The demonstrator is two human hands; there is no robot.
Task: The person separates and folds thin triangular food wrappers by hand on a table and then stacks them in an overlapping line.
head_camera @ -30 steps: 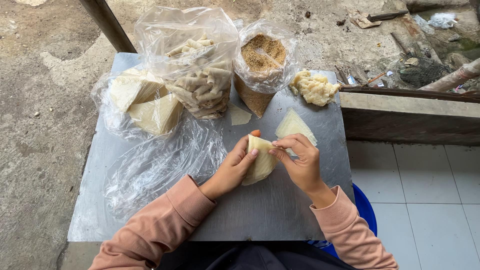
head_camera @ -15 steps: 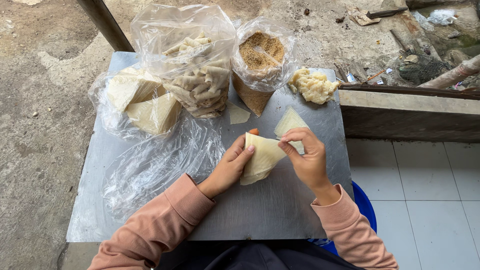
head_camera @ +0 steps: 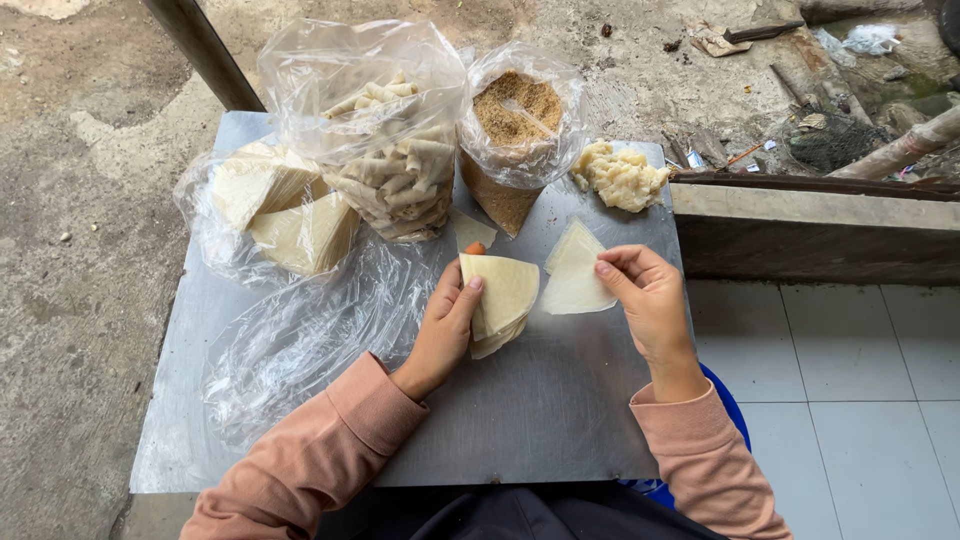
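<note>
Nearest, the left hand [head_camera: 445,325] pinches a small stack of thin, pale triangular wrapper sheets [head_camera: 500,300] between thumb and fingers, lifted just off the metal desk [head_camera: 540,410]; the sheets look flimsy, so too hard a pinch could crease or tear them, and too loose a grip could let the lower ones slide out and fan apart. Just beside it, the right hand [head_camera: 650,300] grips the corner of a single wrapper [head_camera: 575,275] lying on the desk with its fingertips; dragging it by that corner could rip it. How many sheets the held stack has I cannot tell. One small wrapper scrap [head_camera: 472,230] lies beyond. An empty clear plastic sheet [head_camera: 300,340] lies crumpled to the left. Farther back stand three clear bags: one of stacked wrappers [head_camera: 275,210], one of finished rolls [head_camera: 395,165], one of brown crumbs [head_camera: 515,135], open-topped and liable to tip. One pale lump of filling [head_camera: 620,178] sits at the far right edge, near enough to fall.
</note>
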